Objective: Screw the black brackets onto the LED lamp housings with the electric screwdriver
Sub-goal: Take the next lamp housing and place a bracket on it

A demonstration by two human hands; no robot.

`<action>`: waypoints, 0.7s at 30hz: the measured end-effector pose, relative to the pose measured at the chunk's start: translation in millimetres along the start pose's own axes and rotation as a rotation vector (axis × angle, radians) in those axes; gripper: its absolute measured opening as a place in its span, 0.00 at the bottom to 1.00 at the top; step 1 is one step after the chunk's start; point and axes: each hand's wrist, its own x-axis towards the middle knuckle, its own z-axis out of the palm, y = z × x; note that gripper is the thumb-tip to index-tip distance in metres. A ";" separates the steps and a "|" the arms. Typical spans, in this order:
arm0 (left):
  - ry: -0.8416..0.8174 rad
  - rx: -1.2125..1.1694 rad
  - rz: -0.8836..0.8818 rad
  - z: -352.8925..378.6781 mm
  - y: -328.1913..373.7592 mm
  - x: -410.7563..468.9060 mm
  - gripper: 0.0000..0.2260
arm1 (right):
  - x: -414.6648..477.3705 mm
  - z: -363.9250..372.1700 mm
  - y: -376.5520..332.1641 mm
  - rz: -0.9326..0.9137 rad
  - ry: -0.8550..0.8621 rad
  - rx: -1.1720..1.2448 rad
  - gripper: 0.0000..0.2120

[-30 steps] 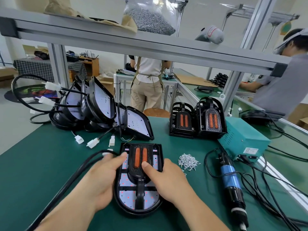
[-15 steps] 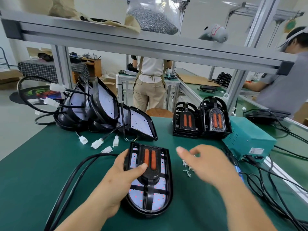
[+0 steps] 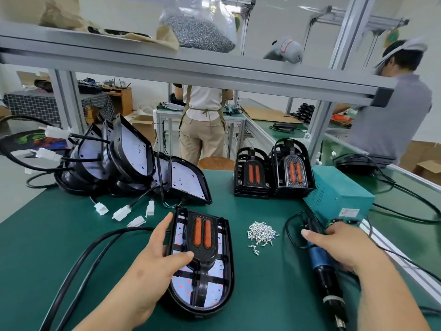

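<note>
Right now: you're picking up the tool. Your right hand [image 3: 338, 244] wraps the blue body of the electric screwdriver [image 3: 321, 266], which lies on the green surface [image 3: 47, 235] by the teal power box [image 3: 338, 194].
Left hand: your left hand [image 3: 152, 256] is spread, fingers straight along the left rim of the LED lamp housing [image 3: 229, 263], thumb pressing the black bracket [image 3: 202, 237] down.
Work piece: the housing lies flat in front of you with the bracket seated over the dotted LED board. I cannot tell whether any screw is in.
Doing it well: hold that thumb pressure so the holes line up. Lift the driver clear of its looped cable and bring the bit down upright.
Screw pile: loose screws [image 3: 261, 232] lie between housing and driver, touching neither.
Shelf bag: the clear bag [image 3: 198, 32] overhead looks packed with more screws.
Back row: spare brackets [image 3: 253, 175] are stacked, and bare housings [image 3: 114, 158] lean in a heap at back left.
</note>
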 end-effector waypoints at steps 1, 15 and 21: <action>-0.006 -0.009 0.007 0.4 0.3 -1.2 0.39 | -2.4 0.8 -1.7 0.006 -0.021 -0.020 0.28; -0.018 -0.003 0.026 -1.8 -2.3 -0.1 0.32 | -12.6 2.8 -7.9 -0.029 -0.062 -0.099 0.37; -0.021 0.010 0.036 -1.9 -3.2 2.2 0.33 | 0.6 -2.4 3.7 -0.011 0.156 -0.020 0.25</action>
